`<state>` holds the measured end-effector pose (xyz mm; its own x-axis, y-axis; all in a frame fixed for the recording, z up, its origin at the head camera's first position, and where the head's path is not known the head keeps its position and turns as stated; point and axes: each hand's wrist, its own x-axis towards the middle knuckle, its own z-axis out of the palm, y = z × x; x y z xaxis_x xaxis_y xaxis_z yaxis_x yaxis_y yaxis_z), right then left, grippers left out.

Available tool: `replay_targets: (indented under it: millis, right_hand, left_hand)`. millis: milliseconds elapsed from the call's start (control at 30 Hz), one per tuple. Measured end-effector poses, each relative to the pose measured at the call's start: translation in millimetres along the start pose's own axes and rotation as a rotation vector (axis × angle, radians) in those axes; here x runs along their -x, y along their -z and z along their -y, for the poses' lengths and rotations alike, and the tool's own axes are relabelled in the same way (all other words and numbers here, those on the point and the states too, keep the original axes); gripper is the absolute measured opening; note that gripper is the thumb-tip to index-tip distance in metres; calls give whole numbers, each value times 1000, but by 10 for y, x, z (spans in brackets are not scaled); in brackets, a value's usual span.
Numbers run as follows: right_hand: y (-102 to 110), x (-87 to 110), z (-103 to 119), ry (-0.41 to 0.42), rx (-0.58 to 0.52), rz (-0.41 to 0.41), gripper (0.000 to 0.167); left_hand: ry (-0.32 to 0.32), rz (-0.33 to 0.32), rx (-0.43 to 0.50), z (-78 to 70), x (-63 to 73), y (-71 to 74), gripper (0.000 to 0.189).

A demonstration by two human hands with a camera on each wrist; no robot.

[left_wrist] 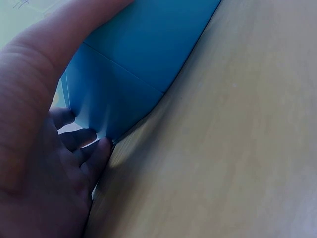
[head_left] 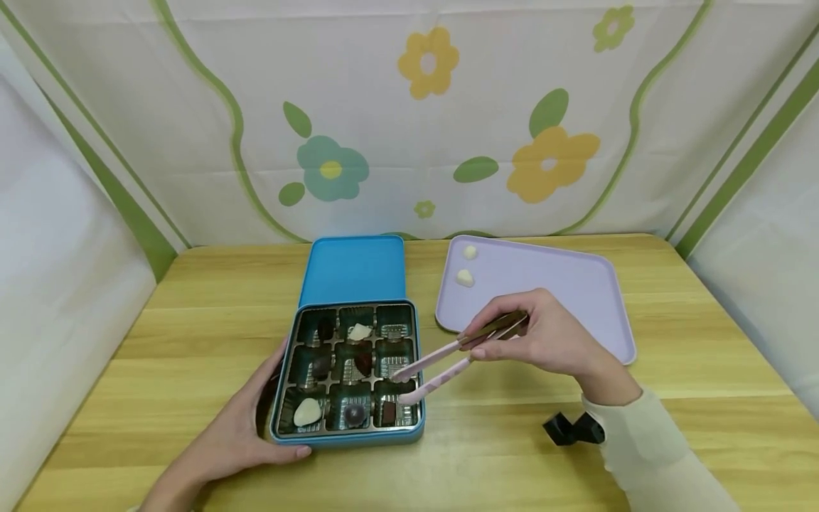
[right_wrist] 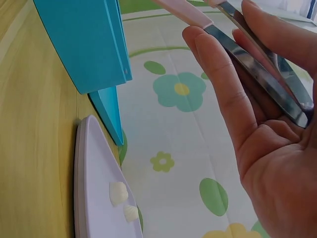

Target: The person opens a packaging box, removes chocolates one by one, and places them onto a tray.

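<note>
A blue tin (head_left: pixel 348 439) holds a divided tray with light and dark chocolates in its compartments. My left hand (head_left: pixel 233 419) grips the tin's front-left corner, thumb along the front and fingers against the left side. In the left wrist view, the fingertips (left_wrist: pixel 103 146) touch the blue wall near the tabletop. Pink-tipped metal tongs (head_left: pixel 441 355) are held in my right hand (head_left: pixel 544 338), between thumb and fingers. Their tips are apart, with nothing between them, over the right-hand compartments. Close by, in the front-right compartment, lies a square brown chocolate (head_left: pixel 389 412). A white chocolate (head_left: pixel 308 412) lies front left.
Behind the tin lies its blue lid (head_left: pixel 355 267). A lilac tray (head_left: pixel 544 277) at the back right carries two white chocolates (head_left: pixel 465 277) near its left edge. A black object (head_left: pixel 569 429) lies beside my right sleeve. A flowered cloth (head_left: pixel 397 121) closes off the back.
</note>
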<state>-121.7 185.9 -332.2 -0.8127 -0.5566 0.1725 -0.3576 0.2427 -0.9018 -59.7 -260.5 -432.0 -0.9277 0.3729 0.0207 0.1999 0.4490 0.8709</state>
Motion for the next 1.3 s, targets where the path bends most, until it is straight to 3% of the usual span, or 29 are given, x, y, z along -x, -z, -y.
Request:
replay_targets:
  millis: [300, 533, 700, 1100, 1300]
  right_hand:
    - [-119, -66, 77, 52, 44, 59, 17]
    - [-349, -155, 184, 127, 162, 148, 14]
    - [-416, -170, 219, 154, 227, 131, 10]
    - [-119, -102, 2, -13, 98, -22, 13]
    - [-58, -84, -103, -86, 15, -49, 12]
  left_hand:
    - [-2, -8, 1, -35, 0, 5, 146]
    - [12, -3, -7, -47, -2, 19, 146]
    - [16, -2, -1, -47, 10, 14, 146]
    - [17, -2, -1, -45, 17, 1, 145]
    - [15, -5, -2, -29, 15, -4, 145]
